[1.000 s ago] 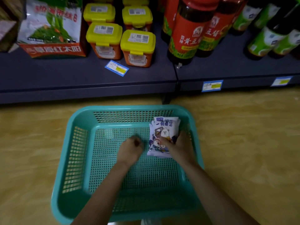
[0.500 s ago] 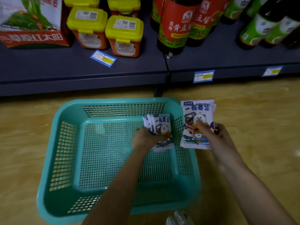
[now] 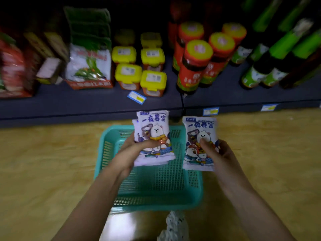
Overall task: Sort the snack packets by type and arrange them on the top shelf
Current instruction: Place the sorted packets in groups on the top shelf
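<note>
My left hand point(image 3: 129, 154) grips a small stack of snack packets point(image 3: 155, 132). The thumb lies across the front of the top one and the fingers are curled behind. At least one more packet shows at the stack's left and lower edges; I cannot tell the exact count. The stack stands upright above my hand, printed side towards me: white wrappers with cartoon animals and blue lettering.

My right hand point(image 3: 225, 158) holds a single packet point(image 3: 199, 131) of the same print. The thumb presses on its front and the fingers wrap round its right edge. This packet is also upright and reaches above my hand. It is just beside the left stack, with a narrow gap between them.

Below both hands a teal mesh basket point(image 3: 152, 206) sits on the yellowish floor point(image 3: 43, 162). The left stack is over the basket's far part, and the right packet is over its right rim.

Beyond my hands runs a dark low shelf point(image 3: 69, 103). Straight ahead of my left hand it carries yellow-lidded tubs point(image 3: 152, 82), with a loose price tag point(image 3: 136, 97) lying in front of them. Red jars point(image 3: 194, 66) stand ahead of my right hand, and green bottles point(image 3: 257, 75) are further to the right.
</note>
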`<state>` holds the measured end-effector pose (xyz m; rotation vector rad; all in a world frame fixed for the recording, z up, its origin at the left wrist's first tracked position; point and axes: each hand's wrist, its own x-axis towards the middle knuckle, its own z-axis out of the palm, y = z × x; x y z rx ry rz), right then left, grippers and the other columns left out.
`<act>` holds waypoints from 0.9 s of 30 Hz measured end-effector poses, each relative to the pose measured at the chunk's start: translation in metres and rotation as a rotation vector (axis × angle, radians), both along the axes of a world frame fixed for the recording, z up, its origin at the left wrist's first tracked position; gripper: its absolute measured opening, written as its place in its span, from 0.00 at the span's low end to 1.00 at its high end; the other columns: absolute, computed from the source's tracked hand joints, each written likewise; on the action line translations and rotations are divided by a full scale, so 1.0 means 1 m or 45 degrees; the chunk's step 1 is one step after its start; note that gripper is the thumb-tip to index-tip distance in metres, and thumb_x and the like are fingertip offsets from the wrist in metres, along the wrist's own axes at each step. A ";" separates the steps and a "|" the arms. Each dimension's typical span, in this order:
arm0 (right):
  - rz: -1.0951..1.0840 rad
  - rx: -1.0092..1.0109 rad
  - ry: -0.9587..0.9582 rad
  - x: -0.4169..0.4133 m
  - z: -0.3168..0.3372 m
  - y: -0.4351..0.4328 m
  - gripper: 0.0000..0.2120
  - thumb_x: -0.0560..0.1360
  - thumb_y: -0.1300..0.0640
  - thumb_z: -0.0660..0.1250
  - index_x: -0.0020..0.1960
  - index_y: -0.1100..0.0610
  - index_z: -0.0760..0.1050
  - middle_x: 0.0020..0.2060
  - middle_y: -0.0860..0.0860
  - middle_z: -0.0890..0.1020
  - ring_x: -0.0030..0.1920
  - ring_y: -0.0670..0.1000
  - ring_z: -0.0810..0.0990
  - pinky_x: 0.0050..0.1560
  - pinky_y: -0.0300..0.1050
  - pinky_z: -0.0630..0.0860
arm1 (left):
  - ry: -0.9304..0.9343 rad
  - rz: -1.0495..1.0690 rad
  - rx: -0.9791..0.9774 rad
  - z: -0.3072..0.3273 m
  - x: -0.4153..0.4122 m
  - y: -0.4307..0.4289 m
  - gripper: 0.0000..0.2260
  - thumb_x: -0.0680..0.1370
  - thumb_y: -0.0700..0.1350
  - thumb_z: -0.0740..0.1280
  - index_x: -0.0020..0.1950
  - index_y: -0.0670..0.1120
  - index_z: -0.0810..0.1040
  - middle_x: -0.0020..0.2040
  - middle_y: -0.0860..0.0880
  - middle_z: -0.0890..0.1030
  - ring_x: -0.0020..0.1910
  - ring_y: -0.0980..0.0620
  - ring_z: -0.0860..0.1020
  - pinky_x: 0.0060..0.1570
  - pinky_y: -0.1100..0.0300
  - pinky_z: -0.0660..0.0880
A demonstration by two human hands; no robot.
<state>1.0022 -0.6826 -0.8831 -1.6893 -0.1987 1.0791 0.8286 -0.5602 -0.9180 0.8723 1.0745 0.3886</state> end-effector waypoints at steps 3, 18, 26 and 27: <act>0.103 0.112 -0.015 -0.019 0.110 0.017 0.16 0.73 0.54 0.67 0.58 0.58 0.72 0.50 0.52 0.83 0.45 0.47 0.83 0.35 0.35 0.77 | -0.067 0.054 0.042 0.131 -0.037 0.007 0.21 0.55 0.39 0.76 0.48 0.45 0.82 0.45 0.44 0.86 0.42 0.46 0.84 0.46 0.55 0.80; 0.484 0.531 -0.224 -0.112 0.691 0.067 0.09 0.75 0.54 0.66 0.55 0.49 0.74 0.53 0.49 0.82 0.51 0.50 0.81 0.51 0.51 0.76 | -0.007 0.175 0.437 0.726 -0.187 0.019 0.29 0.58 0.41 0.75 0.59 0.41 0.77 0.48 0.42 0.85 0.45 0.42 0.83 0.47 0.49 0.79; 0.480 0.776 -0.194 -0.184 0.799 0.111 0.11 0.75 0.55 0.66 0.56 0.57 0.73 0.38 0.46 0.84 0.37 0.45 0.84 0.38 0.41 0.80 | -0.101 0.257 0.658 0.848 -0.274 0.061 0.12 0.60 0.41 0.71 0.43 0.43 0.83 0.40 0.45 0.85 0.36 0.48 0.84 0.41 0.56 0.80; 0.455 0.781 -0.190 -0.193 0.803 0.115 0.13 0.74 0.55 0.66 0.57 0.58 0.73 0.40 0.47 0.85 0.38 0.47 0.84 0.40 0.42 0.80 | -0.122 0.267 0.633 0.856 -0.283 0.066 0.09 0.61 0.41 0.70 0.41 0.43 0.83 0.39 0.45 0.85 0.36 0.49 0.84 0.41 0.54 0.81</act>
